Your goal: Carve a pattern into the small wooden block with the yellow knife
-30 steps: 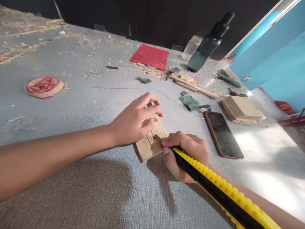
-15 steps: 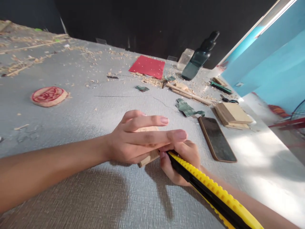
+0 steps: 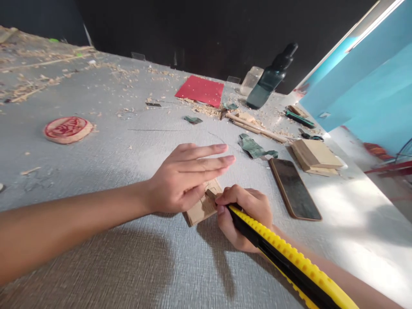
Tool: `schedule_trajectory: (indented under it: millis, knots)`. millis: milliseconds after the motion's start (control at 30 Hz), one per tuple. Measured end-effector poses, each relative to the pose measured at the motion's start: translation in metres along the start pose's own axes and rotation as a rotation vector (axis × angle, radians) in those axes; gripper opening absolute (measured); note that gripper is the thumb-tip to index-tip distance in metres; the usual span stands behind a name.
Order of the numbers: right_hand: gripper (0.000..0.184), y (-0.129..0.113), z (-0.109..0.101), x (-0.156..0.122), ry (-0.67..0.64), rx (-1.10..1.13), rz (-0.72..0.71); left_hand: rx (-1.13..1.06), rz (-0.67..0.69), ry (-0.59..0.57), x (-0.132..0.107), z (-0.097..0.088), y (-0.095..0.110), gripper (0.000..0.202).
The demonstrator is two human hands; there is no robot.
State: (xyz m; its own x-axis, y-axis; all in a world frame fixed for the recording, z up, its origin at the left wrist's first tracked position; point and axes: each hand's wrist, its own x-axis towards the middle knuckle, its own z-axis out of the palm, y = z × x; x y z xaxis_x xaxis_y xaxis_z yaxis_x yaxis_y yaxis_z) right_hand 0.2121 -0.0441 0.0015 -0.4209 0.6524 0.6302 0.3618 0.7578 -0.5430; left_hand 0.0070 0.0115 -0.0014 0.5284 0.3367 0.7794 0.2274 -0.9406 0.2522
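A small light wooden block (image 3: 200, 213) with cut lines on its top lies on the grey table, partly covered by my left hand (image 3: 186, 178). That hand is spread across the block, its fingers stretched out to the right and its thumb near the blade. Whether the hidden side of the palm grips the block I cannot tell. My right hand (image 3: 244, 214) is closed around the front of a yellow and black utility knife (image 3: 286, 253). The knife's blade tip rests on the block's carved face, and its handle slants down to the lower right.
Right of my hands lie a phone (image 3: 296, 189) and stacked wooden blocks (image 3: 317, 156). Green sandpaper scraps (image 3: 254, 146), wooden sticks (image 3: 255, 128), red paper (image 3: 201, 91) and a dark bottle (image 3: 268, 81) sit farther back. A red-marked wood disc (image 3: 68, 130) lies left; shavings litter the far side.
My left hand's fingers have lifted and shifted back off the knife's front, uncovering the blade and more of the block's carved top. The right hand keeps nearly the same position.
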Motion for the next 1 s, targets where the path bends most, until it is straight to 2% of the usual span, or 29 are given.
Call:
schedule_trajectory:
  millis: [200, 300, 467, 567, 800, 1000]
  knots:
    - [0.023, 0.0001, -0.0003, -0.0004, 0.009, 0.020, -0.010, -0.240, -0.399, 0.093, 0.0023, 0.0005, -0.0044, 0.039]
    - [0.023, 0.0011, -0.0001, -0.0011, 0.010, 0.025, -0.006, -0.302, -0.497, 0.152, 0.0034, 0.0027, -0.0045, 0.035]
    - [0.022, 0.0017, 0.0004, -0.0014, 0.006, 0.028, -0.006, -0.320, -0.466, 0.223, 0.0015, 0.0042, -0.0041, 0.034]
    - [0.022, 0.0008, 0.0001, -0.0009, 0.004, 0.026, -0.007, -0.332, -0.438, 0.159, -0.0017, 0.0011, -0.0050, 0.027]
    - [0.019, -0.0007, 0.0004, -0.0027, 0.029, 0.009, 0.042, -0.367, -0.492, -0.038, 0.0007, 0.0011, -0.0080, 0.019]
    - [0.016, -0.0051, -0.0007, -0.0026, 0.101, -0.006, 0.173, -0.356, -0.496, -0.079, 0.0006, 0.0023, -0.0094, 0.018]
